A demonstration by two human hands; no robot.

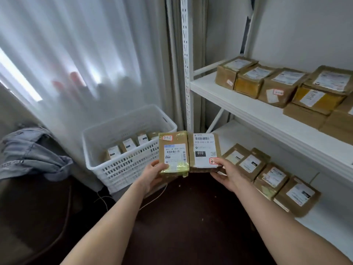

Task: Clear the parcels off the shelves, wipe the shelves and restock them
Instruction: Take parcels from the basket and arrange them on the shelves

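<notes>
Clearing looks to be the step in hand, judging by how things are lying. The left hand (154, 175) is gripping a taped parcel (174, 154) by its near end, thumb on top and fingers wrapping underneath. The right hand (227, 174) is holding a second parcel (204, 150) the same way. The two parcels are touching edge to edge, labels up, in the air just in front of the basket (122, 170). That basket is standing on the floor left of the shelves and is already carrying a few parcels. More are sitting in a row on the upper shelf (246, 111) and in another on the lower shelf (324, 228), so wiping is not yet possible. Next, I judge, both held parcels are going into the basket. That calls for reaching over its rim and setting them beside those inside without toppling any.
</notes>
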